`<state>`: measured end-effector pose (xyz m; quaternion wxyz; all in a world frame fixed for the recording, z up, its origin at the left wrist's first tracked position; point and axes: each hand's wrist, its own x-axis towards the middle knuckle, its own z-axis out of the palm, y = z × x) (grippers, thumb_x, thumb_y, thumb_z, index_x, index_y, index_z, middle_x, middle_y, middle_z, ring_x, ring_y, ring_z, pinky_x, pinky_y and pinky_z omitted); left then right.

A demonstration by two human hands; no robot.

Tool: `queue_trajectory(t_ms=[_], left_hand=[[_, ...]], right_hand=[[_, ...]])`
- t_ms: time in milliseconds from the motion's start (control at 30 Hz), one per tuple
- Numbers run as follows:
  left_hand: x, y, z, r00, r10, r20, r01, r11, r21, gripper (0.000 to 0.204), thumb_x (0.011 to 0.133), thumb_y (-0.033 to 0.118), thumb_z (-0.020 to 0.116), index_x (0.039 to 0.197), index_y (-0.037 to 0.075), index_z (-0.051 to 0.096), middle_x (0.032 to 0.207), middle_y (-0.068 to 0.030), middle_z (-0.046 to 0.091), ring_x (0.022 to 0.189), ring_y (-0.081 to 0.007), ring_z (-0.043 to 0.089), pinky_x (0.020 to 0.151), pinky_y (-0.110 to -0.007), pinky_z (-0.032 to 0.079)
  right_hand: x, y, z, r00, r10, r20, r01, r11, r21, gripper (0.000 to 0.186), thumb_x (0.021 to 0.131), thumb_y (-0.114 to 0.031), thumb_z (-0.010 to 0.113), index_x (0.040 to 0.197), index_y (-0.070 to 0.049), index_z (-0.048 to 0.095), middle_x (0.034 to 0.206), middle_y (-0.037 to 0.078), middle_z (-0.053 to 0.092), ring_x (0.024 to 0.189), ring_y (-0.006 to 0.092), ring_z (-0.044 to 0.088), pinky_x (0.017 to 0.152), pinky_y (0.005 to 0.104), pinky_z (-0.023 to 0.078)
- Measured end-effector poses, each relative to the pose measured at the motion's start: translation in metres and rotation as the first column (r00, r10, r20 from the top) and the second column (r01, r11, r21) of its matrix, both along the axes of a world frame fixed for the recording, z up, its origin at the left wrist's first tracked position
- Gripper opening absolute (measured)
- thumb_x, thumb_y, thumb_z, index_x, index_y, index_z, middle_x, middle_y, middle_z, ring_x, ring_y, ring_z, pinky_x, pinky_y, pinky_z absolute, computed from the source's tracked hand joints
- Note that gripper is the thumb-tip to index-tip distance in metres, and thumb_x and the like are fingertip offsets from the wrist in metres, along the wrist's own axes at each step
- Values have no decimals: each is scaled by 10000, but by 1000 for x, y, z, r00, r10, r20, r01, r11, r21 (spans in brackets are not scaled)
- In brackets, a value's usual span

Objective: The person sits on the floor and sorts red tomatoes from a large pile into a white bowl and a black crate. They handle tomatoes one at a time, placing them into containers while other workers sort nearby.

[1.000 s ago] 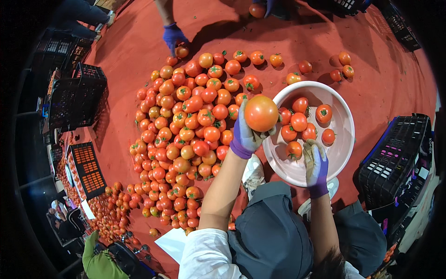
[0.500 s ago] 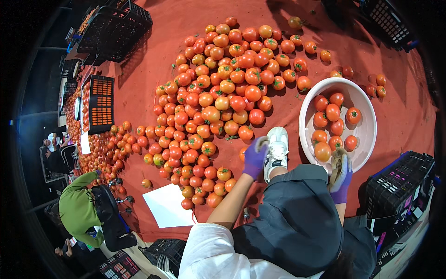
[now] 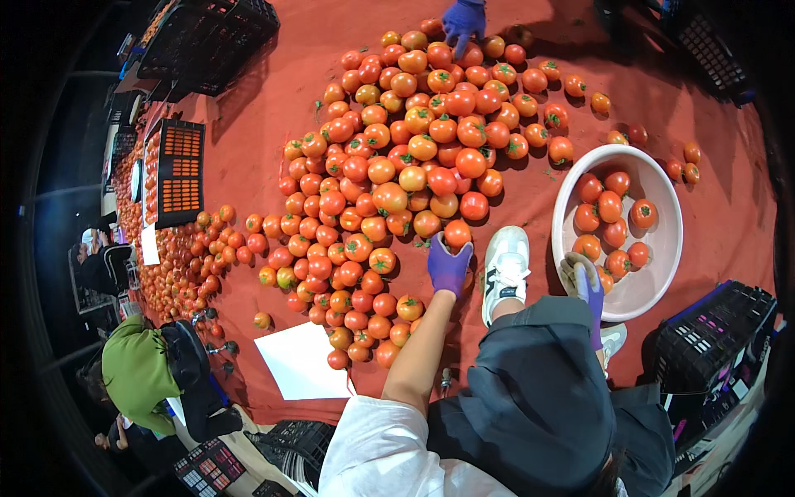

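Observation:
My left hand (image 3: pixel 450 267), in a purple glove, has its thumb and fingers around a red tomato (image 3: pixel 457 234) at the near right edge of a large tomato pile (image 3: pixel 389 199). My right hand (image 3: pixel 585 282), gloved in purple with a soiled, greyish finger side, is at the left rim of a pale pink basin (image 3: pixel 676 240). Its fingers look curled together; whatever may be in them is hidden. Several red tomatoes (image 3: pixel 609 207) lie inside the basin, mostly toward its left side.
Another person's purple-gloved hand (image 3: pixel 464 25) reaches into the pile's far end. White paper (image 3: pixel 303 364) lies left of my arm. Black crates stand at right (image 3: pixel 704 335) and left (image 3: pixel 180 174). My white shoe (image 3: pixel 506 269) sits between pile and basin. A person in green (image 3: pixel 137 377) works at left.
My left hand has moved forward onto a tomato at the pile's edge. My right hand has shifted to the basin's left rim. Another person's gloved hand has come in at the far end.

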<state>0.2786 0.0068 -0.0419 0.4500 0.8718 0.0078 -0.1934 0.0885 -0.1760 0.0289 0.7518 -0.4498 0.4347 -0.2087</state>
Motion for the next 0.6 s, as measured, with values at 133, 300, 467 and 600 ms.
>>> queue_trajectory(t_ms=[133, 300, 467, 600], left_hand=[[-8, -5, 52, 958, -176, -225, 124, 966, -226, 679, 712, 245, 826, 1262, 26, 495, 1144, -97, 602, 944, -203, 609, 828, -352, 512], [51, 13, 72, 941, -179, 287, 207, 976, -70, 739, 722, 237, 822, 1313, -7, 452, 1287, -194, 483, 1192, -326, 502, 1005, -412, 414], [132, 43, 28, 887, -170, 429, 10, 937, 350, 864, 632, 327, 851, 1330, 19, 447, 1308, -217, 486, 1196, -387, 485, 1024, -464, 386], [111, 38, 65, 985, 159, -65, -168, 827, -537, 871, 634, 133, 844, 1373, 66, 386, 1291, -117, 507, 1121, -269, 548, 936, -382, 496]], right_hand=[[55, 10, 38, 954, 298, -20, -298, 954, -32, 657, 896, -372, 650, 1398, -24, 411, 1312, 122, 519, 1213, 235, 514, 1028, 343, 404], [86, 7, 33, 914, 404, 34, -405, 910, 91, 659, 813, -319, 746, 1337, -82, 425, 1240, 136, 525, 1141, 251, 560, 901, 331, 505], [93, -25, 80, 970, 233, 66, -242, 916, 319, 498, 934, -483, 532, 1147, -33, 529, 976, 150, 637, 816, 263, 675, 698, 313, 570], [78, -98, 168, 926, 378, -11, -360, 889, 282, 468, 942, -497, 524, 1134, -73, 576, 927, 90, 668, 804, 207, 678, 656, 319, 560]])
